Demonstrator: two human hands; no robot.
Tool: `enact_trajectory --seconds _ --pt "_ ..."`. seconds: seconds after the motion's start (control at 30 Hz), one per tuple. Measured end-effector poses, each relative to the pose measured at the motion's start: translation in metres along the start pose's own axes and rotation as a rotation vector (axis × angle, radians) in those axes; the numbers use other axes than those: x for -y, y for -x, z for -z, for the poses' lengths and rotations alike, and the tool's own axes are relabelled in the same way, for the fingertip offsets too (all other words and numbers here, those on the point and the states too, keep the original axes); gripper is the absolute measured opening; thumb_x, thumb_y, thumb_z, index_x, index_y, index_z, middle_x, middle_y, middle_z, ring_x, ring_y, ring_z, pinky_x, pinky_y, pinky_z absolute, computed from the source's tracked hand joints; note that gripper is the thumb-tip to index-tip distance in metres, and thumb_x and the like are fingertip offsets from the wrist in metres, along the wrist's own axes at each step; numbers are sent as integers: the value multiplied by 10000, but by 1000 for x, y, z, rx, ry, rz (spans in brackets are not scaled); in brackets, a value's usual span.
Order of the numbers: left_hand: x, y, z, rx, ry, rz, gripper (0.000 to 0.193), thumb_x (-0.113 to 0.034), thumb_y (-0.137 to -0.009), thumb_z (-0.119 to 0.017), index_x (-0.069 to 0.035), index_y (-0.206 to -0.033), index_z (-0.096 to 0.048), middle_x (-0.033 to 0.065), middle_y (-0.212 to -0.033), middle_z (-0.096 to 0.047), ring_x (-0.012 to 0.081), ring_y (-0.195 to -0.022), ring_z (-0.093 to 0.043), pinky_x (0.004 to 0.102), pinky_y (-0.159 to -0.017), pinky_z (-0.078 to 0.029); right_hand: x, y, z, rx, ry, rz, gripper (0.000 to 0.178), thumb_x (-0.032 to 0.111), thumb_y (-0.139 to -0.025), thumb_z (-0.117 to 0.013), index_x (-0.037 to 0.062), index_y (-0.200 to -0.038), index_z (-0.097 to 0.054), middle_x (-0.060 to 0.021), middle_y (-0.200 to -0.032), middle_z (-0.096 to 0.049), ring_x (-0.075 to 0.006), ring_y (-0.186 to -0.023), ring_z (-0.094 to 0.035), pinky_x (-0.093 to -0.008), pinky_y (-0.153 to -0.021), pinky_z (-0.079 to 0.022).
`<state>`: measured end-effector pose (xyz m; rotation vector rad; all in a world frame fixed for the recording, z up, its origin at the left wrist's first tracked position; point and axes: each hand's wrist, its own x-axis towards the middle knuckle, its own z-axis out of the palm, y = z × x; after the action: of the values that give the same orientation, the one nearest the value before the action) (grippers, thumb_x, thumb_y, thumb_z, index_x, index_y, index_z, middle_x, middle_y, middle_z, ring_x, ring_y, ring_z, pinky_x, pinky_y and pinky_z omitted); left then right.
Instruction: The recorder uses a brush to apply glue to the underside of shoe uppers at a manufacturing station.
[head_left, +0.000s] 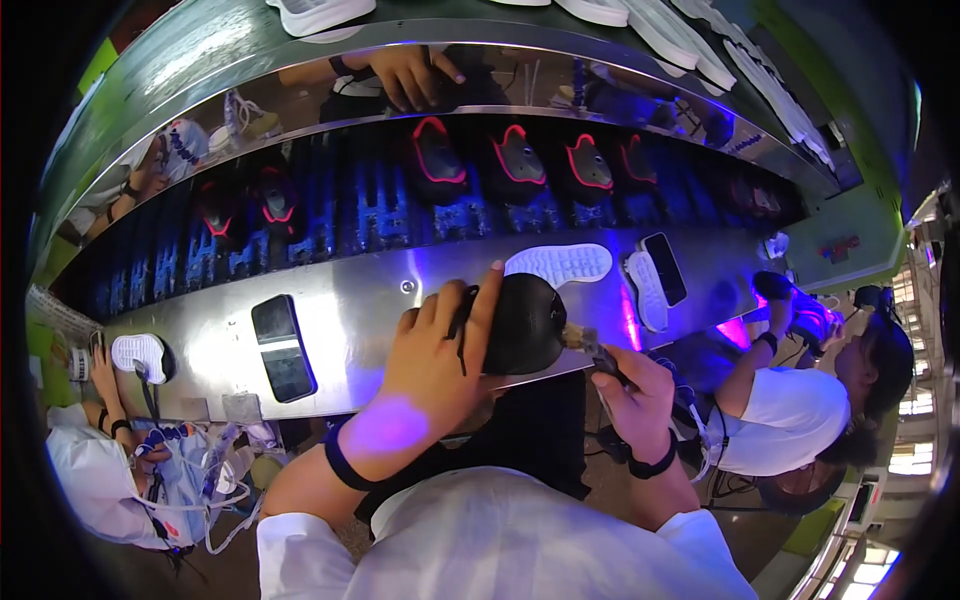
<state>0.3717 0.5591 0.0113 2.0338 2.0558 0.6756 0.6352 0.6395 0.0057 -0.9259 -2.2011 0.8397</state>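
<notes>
My left hand [440, 350] grips a black shoe upper [525, 322] at the near edge of a shiny metal conveyor ledge [360, 310]. My right hand [635, 395] holds a small brush [590, 345] whose bristle tip touches the right end of the shoe. A purple light spot falls on my left wrist. A white sole [560, 264] lies on the ledge just behind the shoe.
Black shoes with red trim [515, 160] ride the dark belt behind the ledge. A white sole and a dark phone [665, 268] lie to the right; a dark panel [283, 347] sits left. A person works at right [800, 400], another at left [110, 440]. White soles [690, 40] line the top.
</notes>
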Motion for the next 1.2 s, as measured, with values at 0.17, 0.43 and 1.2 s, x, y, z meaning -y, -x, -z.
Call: enact_trajectory --seconds 0.17,0.43,1.2 --pt "35 21 -4 82 11 -18 1153 -401 -673 -907 -59 -1593 -302 188 -823 -664 385 -730 -683 479 -657 -556 -13 0 -13 127 -427 -382 312 79 -919 -749 -46 -1202 -706 -56 -830 -686 -116 -750 -616 -271 -706 -493" --pt "15 68 -6 16 543 -62 1138 -437 -676 -927 -19 -1558 -343 201 -1152 -710 354 -1009 -737 431 -891 -588 37 -36 20 235 -348 -149 348 110 -903 -773 9 -1231 -714 -86 -935 -756 -122 -820 -666 -286 -763 -522" --pt "-37 46 -25 361 1375 414 728 -200 -839 -861 37 -1413 -482 114 -1273 -653 201 -1168 -641 390 -1053 -503 -41 3 21 197 -500 -102 348 64 -894 -778 14 -1232 -717 -97 -1028 -770 -142 -917 -693 -302 -870 -530"
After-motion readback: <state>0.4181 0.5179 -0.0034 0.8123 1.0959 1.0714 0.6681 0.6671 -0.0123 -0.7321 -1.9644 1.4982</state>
